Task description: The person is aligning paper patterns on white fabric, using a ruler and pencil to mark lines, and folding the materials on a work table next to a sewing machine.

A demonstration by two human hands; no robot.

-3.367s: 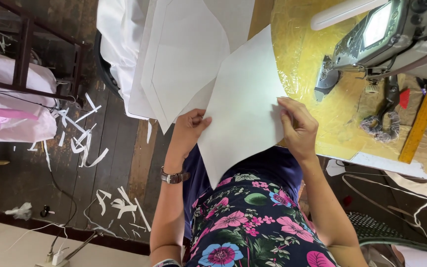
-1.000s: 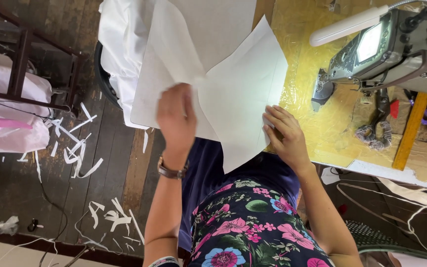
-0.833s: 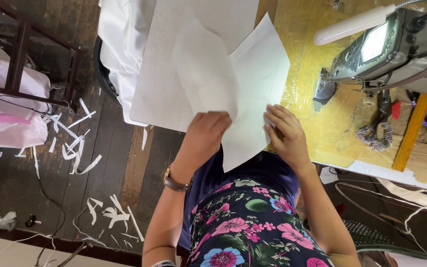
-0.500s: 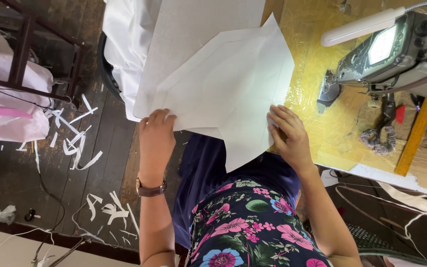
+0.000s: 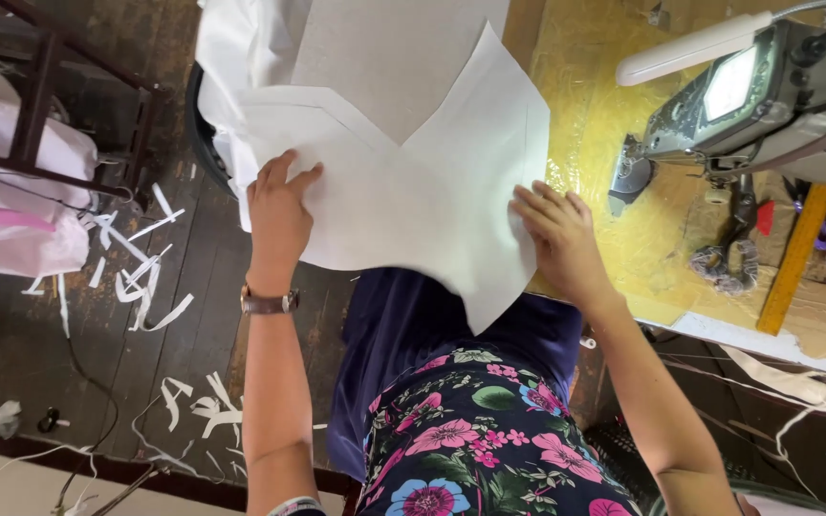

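Yellow table point(image 5: 585, 115) carrying everything: sewing machine point(image 5: 757, 96) at its far right, white fabric piece point(image 5: 413, 191) spread over its left edge for smoothing. Left hand point(image 5: 277, 212) flat on the fabric off the table's left side, fingers splayed. Right hand point(image 5: 556, 239) pressing fabric near the table edge, fingers extended, gripping nothing.

Bare arms, brown-strap wristwatch point(image 5: 267, 303) on the left wrist, navy top point(image 5: 432, 315), and a dark skirt point(image 5: 489, 440) with pink and blue flowers.
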